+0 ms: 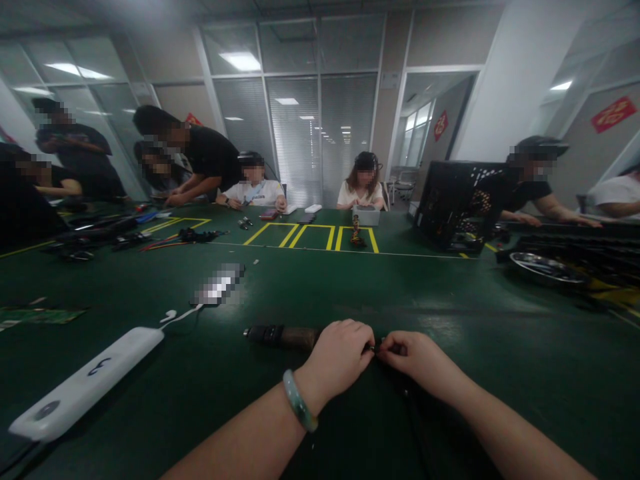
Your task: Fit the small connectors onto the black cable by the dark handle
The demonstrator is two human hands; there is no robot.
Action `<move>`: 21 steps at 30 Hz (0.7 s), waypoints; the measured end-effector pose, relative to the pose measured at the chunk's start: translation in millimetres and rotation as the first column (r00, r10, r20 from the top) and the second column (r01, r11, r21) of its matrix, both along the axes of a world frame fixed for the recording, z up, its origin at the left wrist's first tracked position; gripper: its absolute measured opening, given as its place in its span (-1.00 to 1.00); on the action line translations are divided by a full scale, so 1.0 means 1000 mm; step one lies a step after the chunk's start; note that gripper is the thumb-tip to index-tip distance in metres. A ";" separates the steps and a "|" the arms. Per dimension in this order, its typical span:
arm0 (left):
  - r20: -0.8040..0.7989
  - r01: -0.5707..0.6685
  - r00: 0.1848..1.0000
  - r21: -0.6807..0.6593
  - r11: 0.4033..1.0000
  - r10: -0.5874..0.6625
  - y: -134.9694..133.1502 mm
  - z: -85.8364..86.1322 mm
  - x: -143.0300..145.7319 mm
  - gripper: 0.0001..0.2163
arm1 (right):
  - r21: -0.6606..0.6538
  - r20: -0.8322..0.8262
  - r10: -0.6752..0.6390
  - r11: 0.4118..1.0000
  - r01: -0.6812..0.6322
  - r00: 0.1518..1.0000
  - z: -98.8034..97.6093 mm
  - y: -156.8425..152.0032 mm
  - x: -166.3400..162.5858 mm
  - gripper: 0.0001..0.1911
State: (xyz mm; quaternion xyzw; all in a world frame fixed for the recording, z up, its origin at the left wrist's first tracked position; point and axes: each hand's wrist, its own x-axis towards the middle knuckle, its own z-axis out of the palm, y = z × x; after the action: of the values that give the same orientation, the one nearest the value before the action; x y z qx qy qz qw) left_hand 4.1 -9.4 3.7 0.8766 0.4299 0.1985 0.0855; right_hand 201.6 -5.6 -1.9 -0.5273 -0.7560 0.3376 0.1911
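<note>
My left hand [340, 357] and my right hand [413, 360] meet above the dark green table, their fingertips pinching a small dark part [373, 347]. It is too small to identify. A thin dark cable [407, 400] seems to hang from it, though it is hard to see against the table. Just left of my left hand lies a dark cylindrical tool with a brown grip [283, 337], its end hidden behind that hand. A pale green bangle [299, 400] circles my left wrist.
A white power bank [85, 383] with a white cable and a blurred phone [219, 283] lie to the left. Beyond are a green circuit board [37, 315], wire bundles [195, 235], yellow tape outlines [310, 237], a black computer case [460, 207], a metal tray [545, 269] and several co-workers.
</note>
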 end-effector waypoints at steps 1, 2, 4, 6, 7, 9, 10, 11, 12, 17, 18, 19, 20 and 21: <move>0.008 0.007 1.000 0.001 1.000 -0.007 0.000 0.000 0.000 -0.93 | 0.003 0.001 0.001 1.000 -0.001 1.000 0.000 0.000 0.000 -0.87; 0.014 0.015 1.000 0.003 1.000 -0.015 0.000 -0.001 0.000 -0.93 | 0.005 0.003 0.001 1.000 -0.001 1.000 0.000 0.000 0.000 -0.87; 0.024 0.023 0.999 0.015 1.000 -0.024 -0.001 -0.002 0.001 -0.92 | 0.003 0.003 0.002 1.000 -0.002 1.000 -0.001 0.000 0.001 -0.86; 0.036 0.012 0.999 0.034 0.999 -0.013 -0.001 -0.002 0.001 -0.90 | 0.001 0.002 0.001 1.000 -0.001 1.000 -0.001 0.000 0.001 -0.86; 0.043 -0.002 0.999 0.043 0.999 0.000 -0.001 -0.002 0.000 -0.89 | 0.002 0.003 -0.003 1.000 0.003 1.000 -0.001 0.001 0.001 -0.86; 0.049 -0.030 0.998 0.051 0.998 0.028 0.000 -0.001 0.000 -0.87 | 0.006 0.007 -0.013 1.000 0.013 1.000 -0.001 0.001 0.001 -0.86; 0.047 -0.040 0.998 0.051 0.998 0.037 0.000 -0.001 -0.001 -0.87 | 0.010 0.007 -0.016 1.000 0.016 1.000 -0.001 0.001 0.001 -0.86; 0.042 -0.042 0.998 0.050 0.998 0.040 0.000 -0.001 -0.001 -0.88 | 0.013 0.004 -0.016 1.000 0.016 1.000 -0.001 0.002 0.001 -0.86; 0.039 -0.041 0.999 0.051 0.998 0.039 0.000 -0.001 -0.001 -0.89 | 0.017 -0.002 -0.016 1.000 0.016 1.000 -0.001 0.002 0.001 -0.86; 0.029 -0.013 1.000 0.042 0.999 0.012 0.000 -0.002 -0.001 -0.93 | 0.013 -0.026 -0.024 1.000 0.024 0.999 -0.005 0.003 0.003 -0.85; 0.027 -0.012 1.000 0.032 0.999 0.012 0.000 -0.003 -0.001 -0.93 | 0.004 -0.036 -0.024 1.000 0.024 0.999 -0.005 0.003 0.003 -0.85; 0.025 -0.014 1.000 0.020 1.000 0.013 0.000 -0.004 -0.001 -0.93 | -0.007 -0.048 -0.022 1.000 0.022 0.999 -0.005 0.003 0.003 -0.86; 0.023 -0.016 1.000 0.008 1.000 0.015 0.001 -0.004 -0.001 -0.93 | -0.015 -0.058 -0.021 1.000 0.020 0.998 -0.005 0.003 0.004 -0.86; 0.022 -0.016 1.000 -0.002 1.000 0.016 0.001 -0.004 -0.001 -0.93 | -0.022 -0.062 -0.021 1.000 0.020 0.998 -0.005 0.002 0.003 -0.86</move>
State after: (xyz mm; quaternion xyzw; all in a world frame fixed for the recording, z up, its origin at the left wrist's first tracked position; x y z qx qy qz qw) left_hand 3.3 -8.7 -0.7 0.8707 0.4364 0.2085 0.0897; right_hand 205.1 -3.3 -6.5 -0.5261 -0.7406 0.3599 0.2126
